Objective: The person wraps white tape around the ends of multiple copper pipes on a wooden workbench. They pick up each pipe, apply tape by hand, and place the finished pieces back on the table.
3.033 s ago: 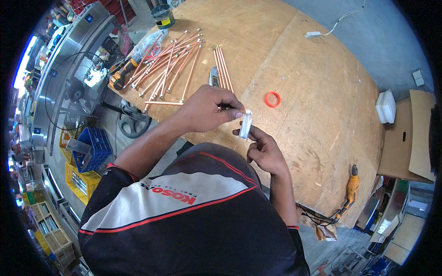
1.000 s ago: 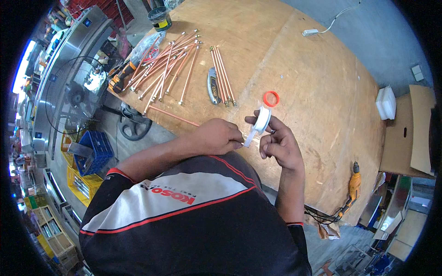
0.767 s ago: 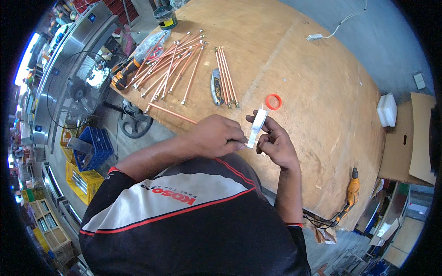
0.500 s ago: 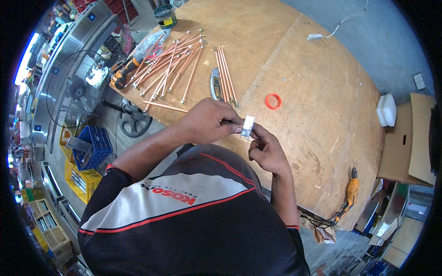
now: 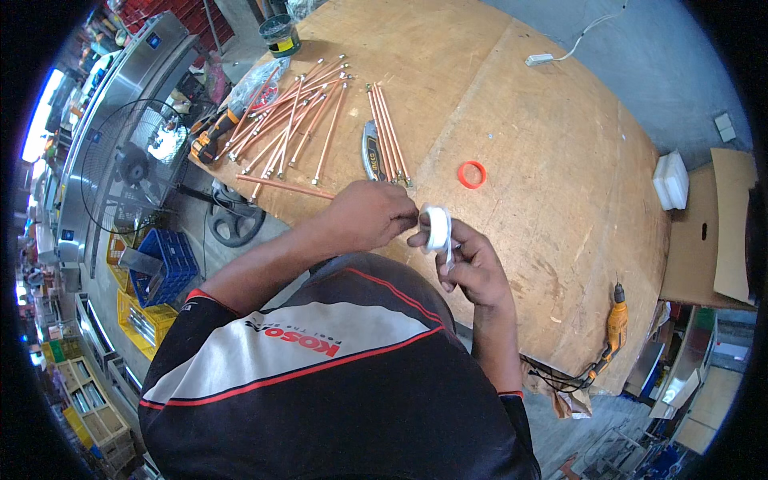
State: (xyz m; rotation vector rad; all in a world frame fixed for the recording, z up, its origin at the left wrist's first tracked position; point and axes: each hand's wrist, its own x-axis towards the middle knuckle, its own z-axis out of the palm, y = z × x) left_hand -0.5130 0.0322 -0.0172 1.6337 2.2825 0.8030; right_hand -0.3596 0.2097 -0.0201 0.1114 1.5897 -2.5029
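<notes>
My left hand (image 5: 370,214) is closed near the table's front edge, its fingertips pinched together. A copper tube (image 5: 284,186) runs from the left into that hand; its far end is hidden by the fingers. My right hand (image 5: 478,270) grips a small spool of white thread seal tape (image 5: 438,229), with a short strip of tape hanging down by the thumb. The spool is right beside the left fingertips. Beyond the hands lie a red-orange plastic ring (image 5: 472,174), a utility knife (image 5: 371,150) and several copper tubes (image 5: 389,132) side by side.
At the table's far left are a loose heap of copper tubes (image 5: 298,112), a cordless power tool (image 5: 214,134) and a dark tub (image 5: 280,36). An orange drill (image 5: 616,324) lies at the right edge. A fan (image 5: 132,164) and plastic crates (image 5: 164,262) stand left.
The spool has turned so its round side shows and sits deeper in my right hand, with tape now hanging from it. The left fingers have come away from the spool; the tube has shifted slightly left.
</notes>
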